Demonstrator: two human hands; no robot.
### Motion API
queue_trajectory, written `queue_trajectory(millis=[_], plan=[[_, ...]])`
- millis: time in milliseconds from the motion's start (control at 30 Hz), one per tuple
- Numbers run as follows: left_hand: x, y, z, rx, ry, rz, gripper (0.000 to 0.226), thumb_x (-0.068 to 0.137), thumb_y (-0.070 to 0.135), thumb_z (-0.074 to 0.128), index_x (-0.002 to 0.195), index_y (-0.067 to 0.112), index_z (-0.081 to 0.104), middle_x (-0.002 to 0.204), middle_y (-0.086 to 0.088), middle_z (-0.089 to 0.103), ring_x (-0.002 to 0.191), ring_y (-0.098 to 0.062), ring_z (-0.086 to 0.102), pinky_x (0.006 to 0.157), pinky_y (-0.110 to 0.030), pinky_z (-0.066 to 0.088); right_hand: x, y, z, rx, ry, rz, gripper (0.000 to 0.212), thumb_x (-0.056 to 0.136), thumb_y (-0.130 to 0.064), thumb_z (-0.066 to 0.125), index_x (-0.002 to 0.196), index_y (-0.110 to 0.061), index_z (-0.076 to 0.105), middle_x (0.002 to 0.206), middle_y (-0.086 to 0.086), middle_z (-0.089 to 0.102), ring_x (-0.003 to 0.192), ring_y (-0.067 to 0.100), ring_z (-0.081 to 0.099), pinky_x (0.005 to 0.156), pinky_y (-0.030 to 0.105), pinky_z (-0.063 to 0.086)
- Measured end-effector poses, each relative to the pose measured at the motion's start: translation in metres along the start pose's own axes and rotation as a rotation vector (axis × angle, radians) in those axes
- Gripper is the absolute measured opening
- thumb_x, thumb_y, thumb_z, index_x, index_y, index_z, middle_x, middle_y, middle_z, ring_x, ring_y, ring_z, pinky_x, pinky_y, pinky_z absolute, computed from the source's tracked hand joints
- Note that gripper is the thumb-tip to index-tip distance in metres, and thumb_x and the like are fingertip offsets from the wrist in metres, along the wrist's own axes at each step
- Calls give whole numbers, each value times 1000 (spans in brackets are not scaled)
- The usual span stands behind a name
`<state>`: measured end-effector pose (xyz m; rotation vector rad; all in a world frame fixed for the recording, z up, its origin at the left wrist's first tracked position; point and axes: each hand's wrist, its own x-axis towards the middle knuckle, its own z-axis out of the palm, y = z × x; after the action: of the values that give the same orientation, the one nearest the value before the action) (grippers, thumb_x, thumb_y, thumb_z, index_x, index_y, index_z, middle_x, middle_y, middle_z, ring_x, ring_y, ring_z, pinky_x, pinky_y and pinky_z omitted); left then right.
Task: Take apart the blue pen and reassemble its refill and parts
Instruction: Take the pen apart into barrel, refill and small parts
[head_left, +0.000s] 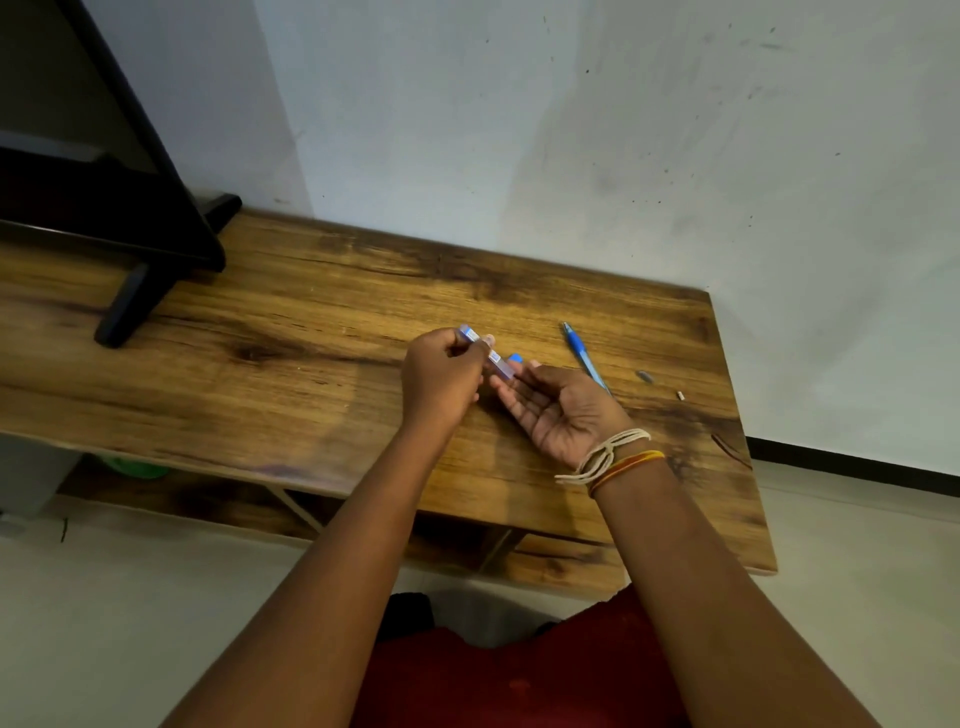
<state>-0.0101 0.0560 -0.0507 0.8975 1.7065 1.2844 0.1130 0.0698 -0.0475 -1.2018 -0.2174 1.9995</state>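
My left hand (441, 376) grips the clear blue pen barrel (493, 356) above the wooden table (291, 332); the barrel slants down to the right. My right hand (558, 408) lies palm up just right of it, fingers relaxed, their tips under the barrel's lower end. A small blue piece (515, 358) shows beside those fingertips. The blue refill section with its grip and tip (584, 356) lies on the table to the right. Further right lie a small dark part (644, 376) and a tiny pale part (681, 396).
A black monitor stand (135, 296) sits on the table's far left. The wall runs close behind the table. The table's right edge is near the small parts. Something green (137, 467) lies under the table at left.
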Motion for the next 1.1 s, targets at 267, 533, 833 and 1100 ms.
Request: queue_trajectory(millis=[267,533,833,1100], plan=[[3,-4,-4,-61,32,-82,18,88,23,64,72,14,65,71,-5,69,56,-11,62,45,-21,52,-3,-3,1,-12,-33,11,17,94,2,48,90,9,62,83,23,70,65,27,73,73,33,58],[3,0,-6,-283,0,-290,14,87,20,66,88,6,65,72,-5,67,52,-11,59,46,-21,51,-5,-3,5,-114,-44,-39,21,92,14,40,102,11,59,92,20,66,70,20,71,67,23,58],[10,-5,-17,-235,60,-320,10,87,18,66,82,14,59,76,-4,71,55,-13,63,48,-23,52,-9,-20,-4,-418,112,-199,14,89,12,51,94,7,63,82,15,68,73,19,67,64,22,57],[4,-10,-13,315,120,-110,25,77,35,73,67,15,64,69,-1,68,55,-18,63,55,-25,48,-12,-27,-8,-439,235,-311,14,88,9,56,99,7,65,94,21,68,72,20,67,65,24,58]])
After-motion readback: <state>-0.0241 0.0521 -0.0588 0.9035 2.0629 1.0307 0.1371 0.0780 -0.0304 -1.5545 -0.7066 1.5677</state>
